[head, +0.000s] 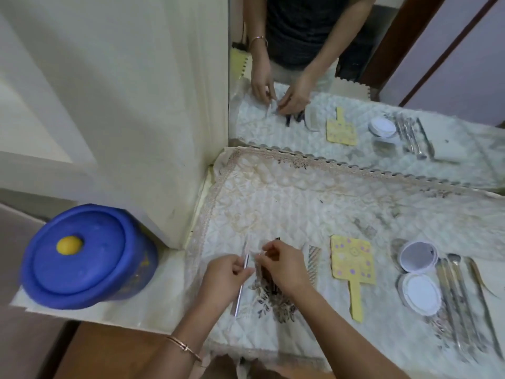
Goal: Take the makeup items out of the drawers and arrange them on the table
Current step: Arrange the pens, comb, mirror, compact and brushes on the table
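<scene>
Left hand (pixel 228 272) pinches the slim silver metal stick (pixel 240 294) over the quilted white surface (pixel 300 203), right hand (pixel 284 266) curled beside it, hold unclear; best laid straight, parallel to the grey fine-toothed comb (pixel 313 265) beyond.

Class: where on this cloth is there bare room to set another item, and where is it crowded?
Free: the cloth strip between wall mirror and comb; the ledge between blue tub and cloth. Crowded: right side, compact and metal tools.

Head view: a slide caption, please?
Left hand holds a silver stick, right hand pinches a small item, beside comb, yellow mirror and compact on quilted cloth.
</scene>
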### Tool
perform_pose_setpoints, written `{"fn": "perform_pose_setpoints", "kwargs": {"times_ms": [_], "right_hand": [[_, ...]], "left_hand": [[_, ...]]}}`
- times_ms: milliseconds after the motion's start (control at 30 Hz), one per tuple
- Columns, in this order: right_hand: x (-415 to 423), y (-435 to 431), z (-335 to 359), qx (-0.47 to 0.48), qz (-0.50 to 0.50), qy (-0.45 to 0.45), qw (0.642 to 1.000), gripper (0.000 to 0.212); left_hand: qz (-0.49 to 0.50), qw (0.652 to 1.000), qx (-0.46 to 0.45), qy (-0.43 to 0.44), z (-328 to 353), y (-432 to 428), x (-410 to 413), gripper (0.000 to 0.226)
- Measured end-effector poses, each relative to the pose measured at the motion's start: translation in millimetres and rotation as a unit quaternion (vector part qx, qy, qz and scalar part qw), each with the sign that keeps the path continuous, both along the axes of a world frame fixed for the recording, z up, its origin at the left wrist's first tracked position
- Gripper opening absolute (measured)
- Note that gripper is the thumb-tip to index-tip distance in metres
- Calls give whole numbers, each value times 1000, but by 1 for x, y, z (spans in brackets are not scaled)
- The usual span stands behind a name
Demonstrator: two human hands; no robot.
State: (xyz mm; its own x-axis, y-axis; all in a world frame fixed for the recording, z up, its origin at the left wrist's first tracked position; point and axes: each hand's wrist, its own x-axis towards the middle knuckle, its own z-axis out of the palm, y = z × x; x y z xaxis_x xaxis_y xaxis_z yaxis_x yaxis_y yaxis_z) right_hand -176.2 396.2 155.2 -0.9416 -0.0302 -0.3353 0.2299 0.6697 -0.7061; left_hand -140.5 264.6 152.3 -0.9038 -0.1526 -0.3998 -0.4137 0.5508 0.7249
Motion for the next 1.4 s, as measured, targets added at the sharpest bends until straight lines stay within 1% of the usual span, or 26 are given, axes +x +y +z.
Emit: {"fn": "perform_pose_setpoints", "kwargs": {"times_ms": [133,200,300,433,567,633,733,867,900,967,1033,1100,1167,1233,1300,1367,1400], "right_hand": [[8,13,1,23,-13,59,998,18],[11,20,0,52,6,61,997,15],[20,21,-4,79,32,45,995,19],[29,22,-6,60,16,29,998,19],[34,31,-4,50,-3,18,999,13],[37,35,-4,54,-19,15,998,14],[40,42,-4,57,-33,19,998,17],[40,51,-7,46,-48,40,997,8],[39,52,-7,46,-57,53,996,11],[38,54,-5,44,-57,66,995,25],[35,54,-5,48,-32,62,996,36],[32,53,-6,63,2,44,997,42],[33,52,-6,73,19,39,996,39],[36,52,-7,70,19,51,996,34],[42,54,-8,62,17,64,996,33],[49,57,-10,71,-3,89,993,34],[51,60,-12,93,-16,113,989,34]], "left_hand": [[1,1000,-10,-6,-5,14,-3,11],[2,1000,-18,-8,-5,16,-4,17],[-12,999,-30,6,-7,20,-7,25],[-38,999,-31,22,-8,30,-11,27],[-58,998,-27,29,-10,42,-12,22],[-70,997,-24,34,-10,48,-14,21],[-88,996,-11,32,-10,57,-16,18],[-87,995,3,39,-11,62,-17,20],[-86,995,5,41,-12,63,-16,21],[-81,996,10,45,-11,62,-15,21],[-83,995,10,46,-10,61,-14,20],[-94,994,8,50,-11,60,-12,20],[-104,993,11,52,-11,59,-9,20],[-109,992,19,53,-13,58,-7,21],[-110,992,22,53,-14,58,-6,23],[-113,992,17,58,-14,57,-5,25],[-117,991,9,61,-13,57,-6,27]]}}
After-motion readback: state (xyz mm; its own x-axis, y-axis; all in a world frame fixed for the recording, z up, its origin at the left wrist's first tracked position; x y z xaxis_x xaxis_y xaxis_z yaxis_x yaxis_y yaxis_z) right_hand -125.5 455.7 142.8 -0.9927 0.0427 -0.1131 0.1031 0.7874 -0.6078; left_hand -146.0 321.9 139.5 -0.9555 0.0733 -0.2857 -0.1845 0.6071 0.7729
